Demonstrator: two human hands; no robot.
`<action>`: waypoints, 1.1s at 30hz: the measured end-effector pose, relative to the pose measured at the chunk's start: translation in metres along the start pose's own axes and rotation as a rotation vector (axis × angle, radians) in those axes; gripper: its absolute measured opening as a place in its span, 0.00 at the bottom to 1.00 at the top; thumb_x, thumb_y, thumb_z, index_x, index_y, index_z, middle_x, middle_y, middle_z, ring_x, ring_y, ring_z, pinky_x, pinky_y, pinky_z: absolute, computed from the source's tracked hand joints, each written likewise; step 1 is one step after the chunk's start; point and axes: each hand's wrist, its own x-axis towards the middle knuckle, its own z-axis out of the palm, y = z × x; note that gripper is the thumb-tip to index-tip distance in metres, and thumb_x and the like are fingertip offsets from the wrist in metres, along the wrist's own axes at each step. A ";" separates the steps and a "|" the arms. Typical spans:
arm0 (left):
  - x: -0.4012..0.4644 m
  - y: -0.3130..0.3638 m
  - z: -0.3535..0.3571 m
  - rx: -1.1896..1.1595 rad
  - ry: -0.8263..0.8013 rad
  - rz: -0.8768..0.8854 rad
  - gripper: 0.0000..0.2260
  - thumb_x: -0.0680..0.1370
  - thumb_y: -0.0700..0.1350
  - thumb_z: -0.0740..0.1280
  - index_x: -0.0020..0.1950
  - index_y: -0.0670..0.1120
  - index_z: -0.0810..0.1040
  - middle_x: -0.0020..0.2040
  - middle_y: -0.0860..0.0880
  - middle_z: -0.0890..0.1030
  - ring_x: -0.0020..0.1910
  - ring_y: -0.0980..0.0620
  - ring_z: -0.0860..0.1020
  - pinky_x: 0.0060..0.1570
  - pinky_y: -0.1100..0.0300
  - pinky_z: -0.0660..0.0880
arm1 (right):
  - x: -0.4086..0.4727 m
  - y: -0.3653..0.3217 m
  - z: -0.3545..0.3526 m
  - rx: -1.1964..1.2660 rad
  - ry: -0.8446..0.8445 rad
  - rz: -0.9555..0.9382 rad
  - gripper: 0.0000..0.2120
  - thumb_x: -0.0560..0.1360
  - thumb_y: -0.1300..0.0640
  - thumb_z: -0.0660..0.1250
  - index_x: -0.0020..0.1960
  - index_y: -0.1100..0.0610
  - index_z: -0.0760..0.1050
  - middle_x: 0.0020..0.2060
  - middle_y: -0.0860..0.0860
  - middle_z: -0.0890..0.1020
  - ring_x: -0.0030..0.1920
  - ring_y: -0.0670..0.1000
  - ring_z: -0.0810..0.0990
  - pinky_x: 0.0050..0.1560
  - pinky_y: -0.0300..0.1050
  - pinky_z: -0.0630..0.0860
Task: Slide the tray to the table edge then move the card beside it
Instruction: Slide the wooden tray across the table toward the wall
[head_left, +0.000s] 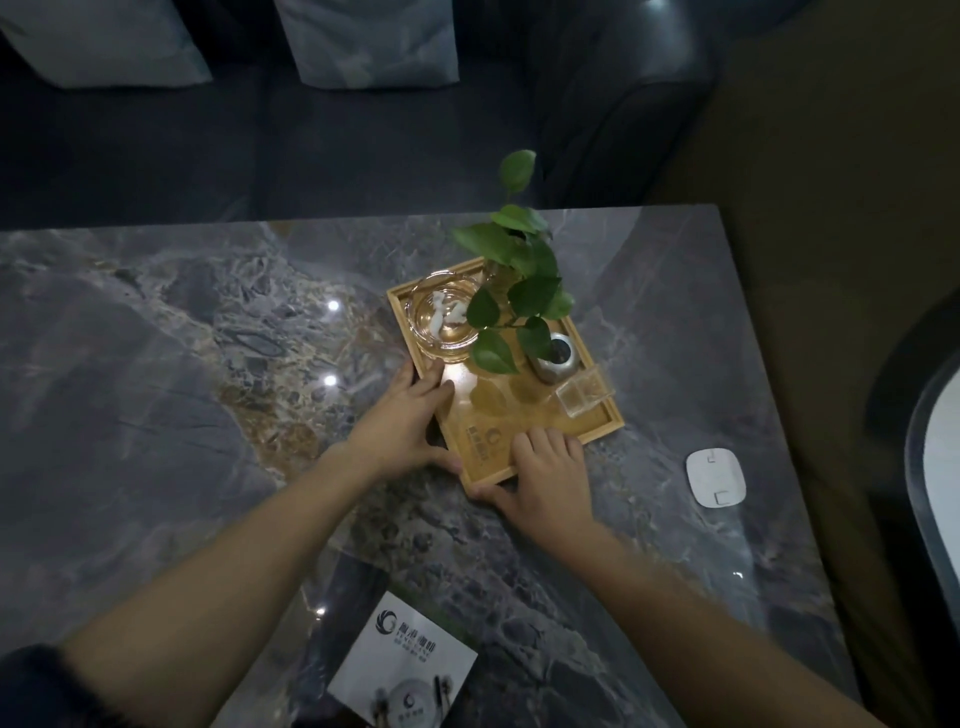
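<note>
A wooden tray (605, 423) lies at an angle on the grey marble table (156, 364), right of centre. It carries a glass ashtray (441, 322), a leafy green plant (519, 280), a small grey pot (558, 358) and a clear plastic box (584, 392). My left hand (402, 423) grips the tray's left rim, fingers over the edge. At the tray's near corner, my right hand (548, 475) holds the rim with its thumb under the front edge. A white printed card (402, 670) lies near the table's front edge, between my forearms.
A white rounded device (716, 476) rests on the table right of the tray. The table's right edge (779, 415) runs close to it. A dark sofa (260, 145) with pale cushions (363, 41) stands beyond the far edge.
</note>
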 end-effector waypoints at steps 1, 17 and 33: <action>0.002 -0.001 0.000 0.004 -0.007 0.010 0.50 0.62 0.67 0.75 0.76 0.43 0.64 0.82 0.43 0.52 0.80 0.38 0.43 0.77 0.41 0.55 | 0.000 -0.001 0.000 0.008 0.004 0.011 0.30 0.62 0.27 0.67 0.41 0.54 0.70 0.40 0.51 0.76 0.45 0.55 0.74 0.50 0.53 0.71; -0.032 0.051 0.051 -0.090 0.083 -0.089 0.32 0.77 0.59 0.65 0.78 0.49 0.62 0.82 0.46 0.49 0.80 0.37 0.42 0.78 0.41 0.51 | -0.030 0.055 -0.014 0.339 0.046 -0.153 0.11 0.71 0.59 0.69 0.53 0.58 0.78 0.54 0.54 0.78 0.57 0.56 0.76 0.58 0.53 0.74; -0.030 0.079 0.072 -0.329 0.248 -0.278 0.31 0.76 0.48 0.71 0.77 0.49 0.65 0.81 0.51 0.53 0.81 0.43 0.42 0.76 0.53 0.47 | -0.012 0.100 -0.022 0.141 0.103 -0.049 0.13 0.71 0.59 0.71 0.55 0.59 0.79 0.54 0.54 0.81 0.58 0.59 0.76 0.59 0.58 0.74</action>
